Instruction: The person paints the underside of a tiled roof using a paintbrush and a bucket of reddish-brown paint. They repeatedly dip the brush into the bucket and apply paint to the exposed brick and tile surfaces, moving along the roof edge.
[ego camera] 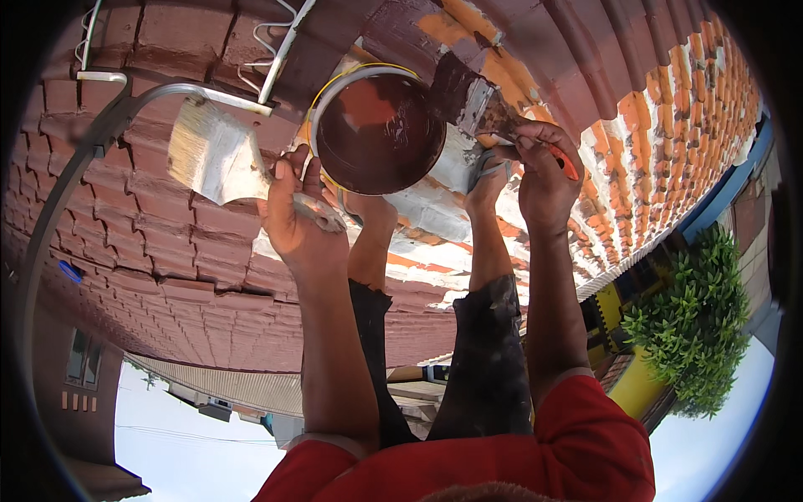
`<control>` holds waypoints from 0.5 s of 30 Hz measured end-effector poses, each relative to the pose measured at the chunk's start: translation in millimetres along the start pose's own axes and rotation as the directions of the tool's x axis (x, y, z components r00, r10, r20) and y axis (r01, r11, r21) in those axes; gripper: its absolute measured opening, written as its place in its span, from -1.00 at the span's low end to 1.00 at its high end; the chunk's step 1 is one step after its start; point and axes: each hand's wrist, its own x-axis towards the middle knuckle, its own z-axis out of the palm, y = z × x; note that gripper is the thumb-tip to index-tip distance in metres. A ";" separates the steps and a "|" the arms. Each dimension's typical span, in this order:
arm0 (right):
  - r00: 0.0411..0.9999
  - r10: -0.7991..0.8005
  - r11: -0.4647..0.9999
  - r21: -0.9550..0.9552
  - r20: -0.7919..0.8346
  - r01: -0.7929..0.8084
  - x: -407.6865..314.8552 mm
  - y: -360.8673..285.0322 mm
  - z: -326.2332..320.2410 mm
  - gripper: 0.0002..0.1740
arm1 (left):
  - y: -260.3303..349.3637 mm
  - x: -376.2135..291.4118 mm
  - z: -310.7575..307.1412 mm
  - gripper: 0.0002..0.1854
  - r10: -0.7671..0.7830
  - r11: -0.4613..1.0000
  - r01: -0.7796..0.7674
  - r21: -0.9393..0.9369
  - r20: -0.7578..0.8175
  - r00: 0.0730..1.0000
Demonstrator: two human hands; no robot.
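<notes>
My left hand [300, 204] grips a wide flat paintbrush [235, 157] with pale bristles and a whitish, paint-crusted ferrule and handle. Its bristles point up and left, away from the bucket. In my right hand [546, 166] is a second flat paintbrush [477, 103], its bristles coated in dark brown paint and its handle partly orange. Those bristles overlap the right rim of a paint bucket [329, 94] in the view. Dark red-brown paint [382, 141] shows inside the bucket, which stands between my hands, just beyond my feet, with a thin yellow handle along its rim.
Brown-painted roof tiles [169, 213] slope away at left. At right, orange tiles [665, 144] carry white patches. A metal rail or ladder [188, 91] curves along the left. The roof's right edge [665, 251] drops toward a leafy tree [693, 320]. A blue ring-shaped object [70, 271] lies far left.
</notes>
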 end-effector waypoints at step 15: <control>0.989 0.128 0.992 0.015 0.073 -0.129 -38.9 29.3 20.7 -0.84 | -3.3 -5.0 1.6 -0.69 -0.005 1.000 0.005 0.001 0.038 0.999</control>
